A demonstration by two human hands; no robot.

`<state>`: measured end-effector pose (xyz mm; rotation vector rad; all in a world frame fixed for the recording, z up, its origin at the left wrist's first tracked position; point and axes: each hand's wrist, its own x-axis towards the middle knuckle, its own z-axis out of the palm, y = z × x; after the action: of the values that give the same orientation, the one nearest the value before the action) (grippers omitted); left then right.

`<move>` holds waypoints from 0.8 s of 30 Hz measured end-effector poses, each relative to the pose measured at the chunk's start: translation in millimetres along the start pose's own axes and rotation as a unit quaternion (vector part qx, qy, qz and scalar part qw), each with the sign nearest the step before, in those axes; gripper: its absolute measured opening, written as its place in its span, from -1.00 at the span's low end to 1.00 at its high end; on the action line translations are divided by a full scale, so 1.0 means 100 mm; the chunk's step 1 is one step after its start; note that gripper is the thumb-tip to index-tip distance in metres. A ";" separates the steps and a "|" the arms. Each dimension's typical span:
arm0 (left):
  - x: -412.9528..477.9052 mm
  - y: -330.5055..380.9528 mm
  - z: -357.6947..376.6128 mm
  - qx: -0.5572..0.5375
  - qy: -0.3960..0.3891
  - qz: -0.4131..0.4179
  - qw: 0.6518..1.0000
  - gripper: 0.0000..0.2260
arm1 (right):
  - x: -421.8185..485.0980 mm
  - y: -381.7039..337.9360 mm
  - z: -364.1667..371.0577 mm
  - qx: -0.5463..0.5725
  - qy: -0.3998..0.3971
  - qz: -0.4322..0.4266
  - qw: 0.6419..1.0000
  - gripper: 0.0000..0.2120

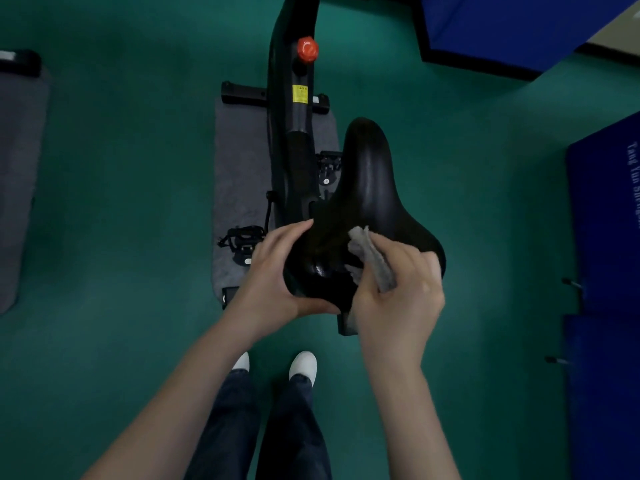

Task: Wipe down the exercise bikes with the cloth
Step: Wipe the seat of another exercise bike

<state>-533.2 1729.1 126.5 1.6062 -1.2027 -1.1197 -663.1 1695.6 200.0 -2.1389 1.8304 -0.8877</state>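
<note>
The left hand [273, 271] grips the near left edge of the saddle [367, 202], whose long axis runs far, while the right hand [398, 292] pinches the cloth [372, 258], probably touching its near right part.

One black exercise bike [296, 147], bearing one black padded saddle [367, 188], one round red knob [307, 49], one yellow rectangular label [300, 94] and two black pedals: left pedal [242, 241], right pedal [329, 166]. Two grey fabric floor mats: middle mat [239, 161], left-edge mat [17, 161]. One crumpled grey cloth [372, 259]. Two bare hands: left hand [273, 275], right hand [398, 299]. Two white shoes: left shoe [241, 362], right shoe [303, 367]. Three dark blue panels: top panel [519, 22], lettered panel [606, 202], lower panel [606, 393].
</note>
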 end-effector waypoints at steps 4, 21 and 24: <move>0.00 -0.03 0.00 -0.003 0.011 0.025 1.000 -0.13 | -0.21 -0.13 0.01 0.003 -0.047 -0.065 0.997 -0.62; -0.12 -0.12 0.23 -0.066 0.032 -0.029 0.997 0.18 | 0.46 -0.11 0.07 -0.015 -0.187 -0.216 0.958 -0.68; -0.12 -0.12 0.29 -0.079 0.052 -0.058 0.994 0.18 | 0.54 -0.08 0.13 -0.036 -0.252 -0.281 0.925 -0.68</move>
<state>-559.8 1740.6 109.8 1.6079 -0.9395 -1.1595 -646.4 1643.3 210.9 -2.6676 1.0316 -0.2894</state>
